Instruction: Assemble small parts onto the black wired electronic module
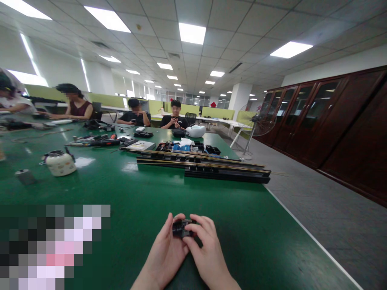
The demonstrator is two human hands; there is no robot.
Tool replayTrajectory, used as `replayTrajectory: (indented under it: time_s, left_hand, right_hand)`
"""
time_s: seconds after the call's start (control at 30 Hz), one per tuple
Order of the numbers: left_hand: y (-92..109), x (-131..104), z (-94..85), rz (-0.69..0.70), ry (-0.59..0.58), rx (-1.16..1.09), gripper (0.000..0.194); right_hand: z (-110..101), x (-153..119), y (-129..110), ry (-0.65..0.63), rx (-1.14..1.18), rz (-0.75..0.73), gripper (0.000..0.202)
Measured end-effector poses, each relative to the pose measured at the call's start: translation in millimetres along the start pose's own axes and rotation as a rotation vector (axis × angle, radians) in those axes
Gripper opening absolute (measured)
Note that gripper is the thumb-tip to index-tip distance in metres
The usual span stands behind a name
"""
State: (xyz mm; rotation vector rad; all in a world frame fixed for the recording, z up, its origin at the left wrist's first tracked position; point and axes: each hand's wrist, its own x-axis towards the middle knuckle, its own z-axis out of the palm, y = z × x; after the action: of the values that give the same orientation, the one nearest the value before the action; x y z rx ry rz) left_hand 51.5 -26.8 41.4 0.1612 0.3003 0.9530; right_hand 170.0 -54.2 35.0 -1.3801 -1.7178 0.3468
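Note:
A small black part (179, 228), with a lighter greyish piece on its right side, is held between my two hands above the green table. My left hand (169, 245) cups it from the left and below, thumb up along its side. From the right, the thumb and fingertips of my right hand (205, 243) pinch its right end. Its exact kind cannot be made out, as my fingers cover much of it.
Long black rails with thin brass-coloured rods (226, 173) lie across the green table (121, 225). Behind them are black trays with blue parts (181, 148). A cream pot (60, 163) and a metal cylinder (25, 176) stand left. Several people sit beyond. A fan (255, 121) stands right.

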Motion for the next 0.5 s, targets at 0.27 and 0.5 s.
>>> replayTrajectory:
  time_s: [0.27, 0.5]
  left_hand:
    - [3.8, 2.2, -5.3, 0.016, 0.027, 0.022, 0.024]
    - [6.3, 0.0, -3.4, 0.015, 0.029, 0.016, 0.024]
  right_hand:
    - [-3.0, 1.0, 1.1, 0.044, 0.007, -0.052, 0.020]
    - [-1.8, -0.6, 7.4, 0.138, 0.027, -0.038, 0.019]
